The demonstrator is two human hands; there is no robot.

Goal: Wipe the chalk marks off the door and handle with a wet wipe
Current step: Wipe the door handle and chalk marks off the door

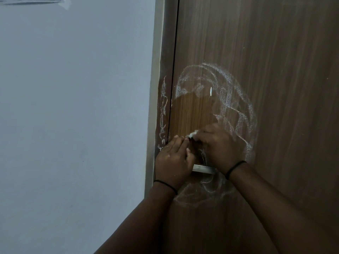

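A brown wooden door (266, 52) carries white chalk marks (236, 99) in arcs above and right of my hands, with fainter loops below. A wiped, glossy patch (192, 110) lies inside the arcs. More chalk scribbles run down the door frame (163, 107). The metal handle (202, 169) shows between my wrists, partly hidden. My right hand (220, 145) is pressed against the door and grips a small white wet wipe (192, 134), mostly hidden under the fingers. My left hand (174, 158) lies flat by the door's edge, its fingertips touching the wipe.
A pale grey wall (73, 116) fills the left side. A strip of tape (36, 0) sticks to the wall at the top left. The dark gap between frame and door runs vertically just left of my hands.
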